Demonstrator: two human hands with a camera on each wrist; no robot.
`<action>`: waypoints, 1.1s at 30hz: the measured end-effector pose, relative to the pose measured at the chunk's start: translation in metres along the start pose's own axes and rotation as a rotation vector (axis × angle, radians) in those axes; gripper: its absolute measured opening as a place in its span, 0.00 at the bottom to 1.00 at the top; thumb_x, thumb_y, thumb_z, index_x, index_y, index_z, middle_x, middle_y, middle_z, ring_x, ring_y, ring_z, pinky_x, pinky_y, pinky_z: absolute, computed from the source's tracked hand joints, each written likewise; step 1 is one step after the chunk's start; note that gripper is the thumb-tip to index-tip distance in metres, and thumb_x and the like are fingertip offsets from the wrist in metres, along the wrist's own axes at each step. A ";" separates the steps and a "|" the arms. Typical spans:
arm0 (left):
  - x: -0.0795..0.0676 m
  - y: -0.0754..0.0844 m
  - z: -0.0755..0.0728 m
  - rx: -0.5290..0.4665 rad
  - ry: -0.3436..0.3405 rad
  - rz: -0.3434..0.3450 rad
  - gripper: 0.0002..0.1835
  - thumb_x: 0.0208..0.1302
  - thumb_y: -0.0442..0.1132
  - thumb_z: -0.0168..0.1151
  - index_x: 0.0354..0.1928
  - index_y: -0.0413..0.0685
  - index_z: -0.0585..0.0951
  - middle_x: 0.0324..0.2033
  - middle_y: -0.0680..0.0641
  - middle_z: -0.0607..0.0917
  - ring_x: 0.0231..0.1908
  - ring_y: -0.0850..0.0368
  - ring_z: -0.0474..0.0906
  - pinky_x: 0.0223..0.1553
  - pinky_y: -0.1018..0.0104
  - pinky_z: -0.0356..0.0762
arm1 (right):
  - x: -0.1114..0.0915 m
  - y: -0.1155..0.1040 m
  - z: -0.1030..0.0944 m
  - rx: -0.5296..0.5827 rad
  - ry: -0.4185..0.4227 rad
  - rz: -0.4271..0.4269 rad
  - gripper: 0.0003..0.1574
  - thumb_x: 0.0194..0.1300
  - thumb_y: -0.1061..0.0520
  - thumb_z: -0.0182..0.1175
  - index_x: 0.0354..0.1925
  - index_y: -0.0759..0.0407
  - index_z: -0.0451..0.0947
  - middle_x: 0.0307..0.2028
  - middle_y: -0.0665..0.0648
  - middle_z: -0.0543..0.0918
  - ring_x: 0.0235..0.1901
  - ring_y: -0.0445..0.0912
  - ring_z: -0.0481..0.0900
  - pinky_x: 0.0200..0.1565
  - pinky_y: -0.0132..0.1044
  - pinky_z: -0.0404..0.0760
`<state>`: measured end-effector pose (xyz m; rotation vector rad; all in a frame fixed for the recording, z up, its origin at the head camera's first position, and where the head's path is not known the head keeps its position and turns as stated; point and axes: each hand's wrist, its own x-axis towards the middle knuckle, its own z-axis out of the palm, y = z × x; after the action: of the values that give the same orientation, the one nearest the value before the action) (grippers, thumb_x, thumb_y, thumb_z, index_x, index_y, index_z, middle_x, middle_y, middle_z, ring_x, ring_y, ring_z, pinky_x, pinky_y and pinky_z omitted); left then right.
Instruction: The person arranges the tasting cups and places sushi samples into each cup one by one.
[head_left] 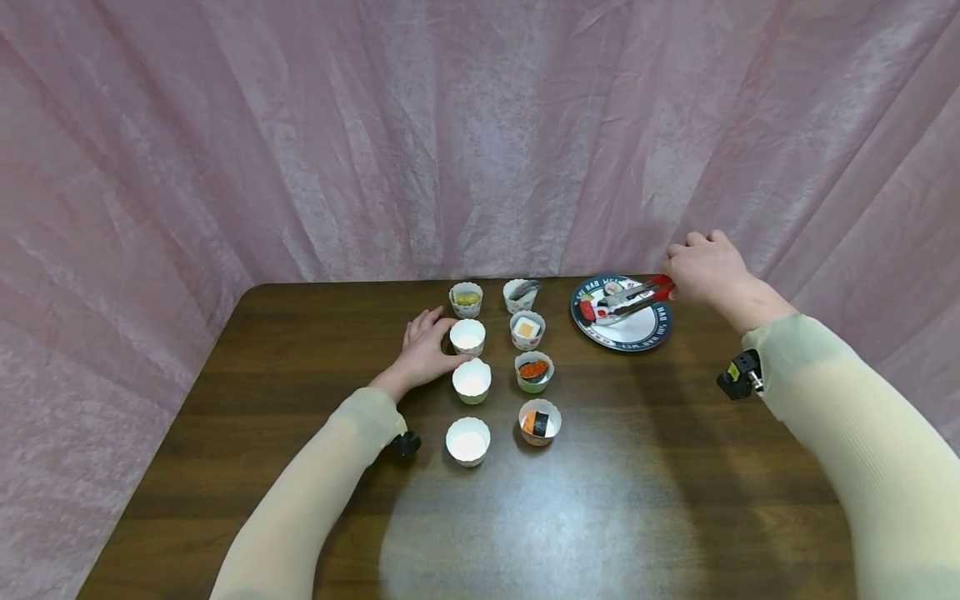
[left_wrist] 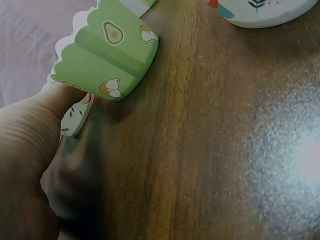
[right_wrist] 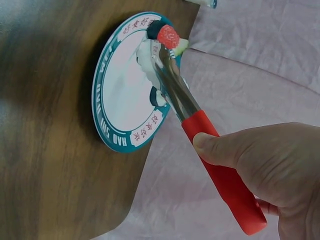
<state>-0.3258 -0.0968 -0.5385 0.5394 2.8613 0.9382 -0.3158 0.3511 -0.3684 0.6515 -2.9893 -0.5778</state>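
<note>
My left hand (head_left: 424, 350) holds a small white-lined paper cup (head_left: 468, 335) in the left column, its thumb passing between this cup and a green paper cup (head_left: 472, 380) nearer me. The thumb (left_wrist: 62, 97) goes behind the green cup (left_wrist: 107, 52) in the left wrist view. My right hand (head_left: 708, 271) grips metal tongs with red handles (right_wrist: 225, 180), over a white plate (head_left: 636, 330) with a blue-green rim. By the tong tips lie a white piece (right_wrist: 146, 62) and a red piece (right_wrist: 168, 37). Whether the tips pinch anything, I cannot tell.
Another white-lined cup (head_left: 468, 442) stands nearest me on the left. Beyond the held cup, one has a yellow-green piece (head_left: 467, 298). The right column's cups hold a silvery piece (head_left: 523, 289), a yellow-and-white piece (head_left: 527, 328), orange-topped sushi (head_left: 533, 371) and a black-banded orange piece (head_left: 536, 423).
</note>
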 end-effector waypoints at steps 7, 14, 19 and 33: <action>0.002 0.001 0.000 0.030 0.027 -0.002 0.37 0.61 0.59 0.73 0.68 0.52 0.74 0.78 0.38 0.53 0.78 0.35 0.37 0.73 0.34 0.29 | -0.002 0.000 0.000 0.018 0.010 -0.008 0.15 0.56 0.52 0.75 0.41 0.55 0.85 0.35 0.55 0.80 0.40 0.58 0.73 0.43 0.55 0.68; 0.004 0.000 -0.002 0.039 0.032 -0.004 0.37 0.61 0.61 0.72 0.67 0.54 0.74 0.79 0.40 0.52 0.78 0.35 0.37 0.73 0.34 0.28 | -0.005 -0.002 0.000 0.027 0.034 -0.026 0.15 0.54 0.51 0.76 0.39 0.55 0.84 0.35 0.54 0.81 0.39 0.58 0.73 0.43 0.55 0.68; 0.005 0.000 -0.002 0.039 0.029 -0.002 0.36 0.61 0.61 0.71 0.67 0.55 0.74 0.79 0.40 0.52 0.78 0.35 0.37 0.73 0.34 0.28 | -0.009 0.000 0.001 0.030 0.041 -0.025 0.15 0.54 0.51 0.76 0.38 0.54 0.85 0.35 0.55 0.81 0.39 0.58 0.73 0.43 0.56 0.68; 0.007 0.004 -0.002 0.048 0.029 0.004 0.36 0.60 0.62 0.72 0.66 0.54 0.75 0.79 0.40 0.53 0.78 0.35 0.38 0.73 0.33 0.30 | -0.021 0.010 -0.007 0.027 0.084 -0.001 0.17 0.55 0.51 0.77 0.40 0.57 0.87 0.35 0.56 0.80 0.41 0.60 0.75 0.45 0.59 0.69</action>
<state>-0.3314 -0.0925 -0.5347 0.5398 2.9164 0.8875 -0.2995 0.3655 -0.3573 0.6618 -2.9239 -0.4986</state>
